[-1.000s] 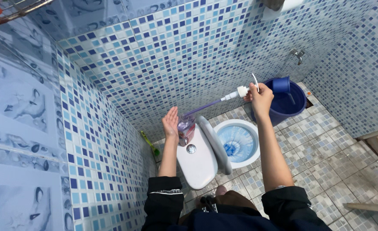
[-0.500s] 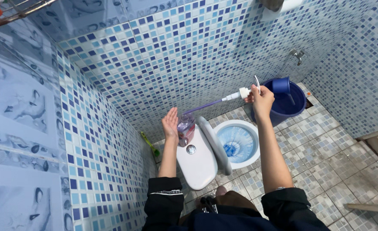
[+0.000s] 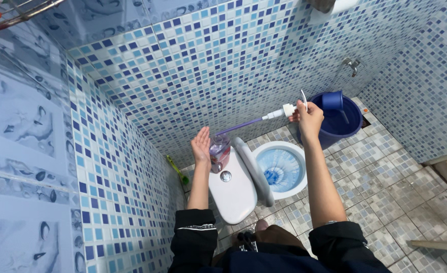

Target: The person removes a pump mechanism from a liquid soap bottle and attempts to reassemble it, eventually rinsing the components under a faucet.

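Note:
My right hand [image 3: 307,117] grips the white pump head [image 3: 286,109] of a soap dispenser, lifted out so its long purple tube [image 3: 238,126] slants down toward the clear purple bottle [image 3: 218,151]. The bottle stands on the white toilet tank [image 3: 233,194]. My left hand [image 3: 201,144] is flat and open against the bottle's left side, fingers pointing up. Below my right arm lies the toilet bowl [image 3: 281,167] with its seat and lid raised and blue water inside.
A dark blue bucket [image 3: 342,126] with a blue scoop [image 3: 333,101] stands past the toilet under a wall tap [image 3: 352,64]. A green brush [image 3: 175,169] leans in the corner. Mosaic-tiled walls close in on the left and back.
My right hand with the pump head has drifted slightly; otherwise hands, bottle and tube keep nearly the same positions.

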